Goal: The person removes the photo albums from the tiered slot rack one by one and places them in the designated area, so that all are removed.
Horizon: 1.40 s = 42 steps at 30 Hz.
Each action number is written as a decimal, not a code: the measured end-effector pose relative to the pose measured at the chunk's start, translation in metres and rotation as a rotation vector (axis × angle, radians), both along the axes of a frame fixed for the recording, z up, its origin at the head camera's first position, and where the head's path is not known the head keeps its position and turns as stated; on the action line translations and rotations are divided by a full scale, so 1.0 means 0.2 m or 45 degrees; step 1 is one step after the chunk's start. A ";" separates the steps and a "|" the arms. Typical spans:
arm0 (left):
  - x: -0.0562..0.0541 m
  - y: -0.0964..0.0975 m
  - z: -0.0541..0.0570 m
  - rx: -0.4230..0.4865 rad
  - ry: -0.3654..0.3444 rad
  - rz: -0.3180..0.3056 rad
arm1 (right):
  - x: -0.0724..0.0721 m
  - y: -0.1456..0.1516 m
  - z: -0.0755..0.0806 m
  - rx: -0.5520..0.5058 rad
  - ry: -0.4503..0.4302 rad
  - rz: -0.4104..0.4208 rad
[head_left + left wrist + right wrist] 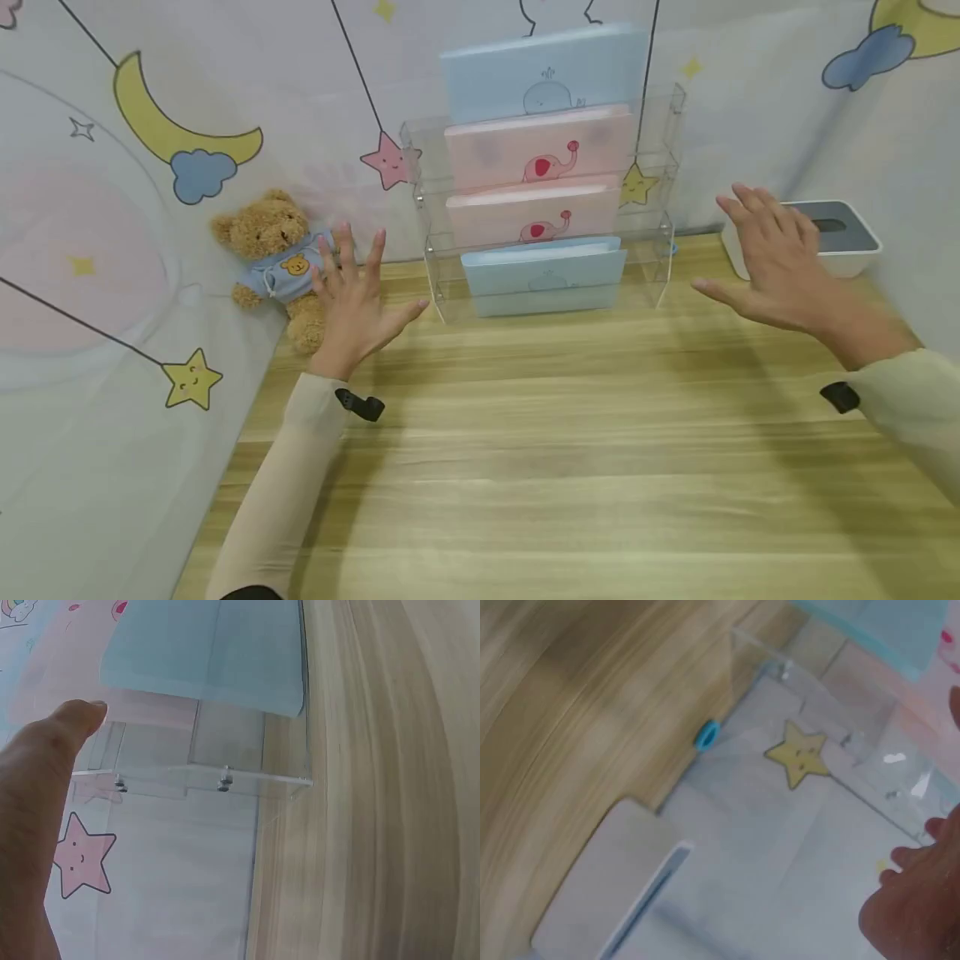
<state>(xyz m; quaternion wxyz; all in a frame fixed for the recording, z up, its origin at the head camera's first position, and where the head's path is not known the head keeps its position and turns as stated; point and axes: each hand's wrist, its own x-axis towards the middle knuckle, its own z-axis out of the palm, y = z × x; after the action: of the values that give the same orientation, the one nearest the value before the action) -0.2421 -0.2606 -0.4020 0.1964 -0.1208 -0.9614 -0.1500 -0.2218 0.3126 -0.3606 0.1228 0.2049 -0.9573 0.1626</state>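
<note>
A clear acrylic tiered rack [643, 287] stands at the back of the table. In its lowest tier is a light blue folder [543, 287] with a whale drawing. Behind it rise two pink elephant folders [487, 221] and, at the top, another blue whale folder [487, 87]. My left hand [352, 300] is held out left of the rack, fingers spread, nothing in it, overlapping the teddy bear [258, 237] in the head view. On the rack's right, my right hand [776, 267] reaches out with straight fingers, also holding nothing, partly covering a white tissue box [847, 265].
The wooden table [540, 450] extends from the rack toward me. Behind it hangs a pale cloth [750, 133] printed with moons and stars. A small blue ring [707, 735] lies at the table's back edge, between rack and tissue box.
</note>
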 end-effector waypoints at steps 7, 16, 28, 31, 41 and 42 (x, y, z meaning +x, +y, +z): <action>-0.09 0.09 -0.04 0.167 -0.116 -0.067 | -0.04 -0.15 -0.01 -0.309 -0.047 0.119; -0.17 0.14 -0.16 0.229 -0.046 -0.196 | -0.07 -0.32 -0.02 -0.362 -0.234 0.140; -0.19 0.17 -0.23 0.315 -0.111 -0.276 | -0.11 -0.43 -0.04 -0.407 -0.241 0.199; -0.20 0.17 -0.23 0.315 -0.142 -0.275 | -0.12 -0.45 -0.05 -0.405 -0.232 0.216; -0.19 0.16 -0.24 0.296 -0.168 -0.283 | -0.15 -0.50 -0.04 -0.366 -0.243 0.225; -0.19 0.16 -0.25 0.294 -0.152 -0.293 | -0.15 -0.50 -0.05 -0.364 -0.235 0.229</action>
<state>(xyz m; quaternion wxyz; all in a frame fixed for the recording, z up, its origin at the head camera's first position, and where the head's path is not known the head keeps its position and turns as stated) -0.2811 -0.2293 -0.4513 0.1332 -0.1978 -0.9275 -0.2880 -0.2526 0.2123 -0.3696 0.0472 0.2544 -0.9094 0.3256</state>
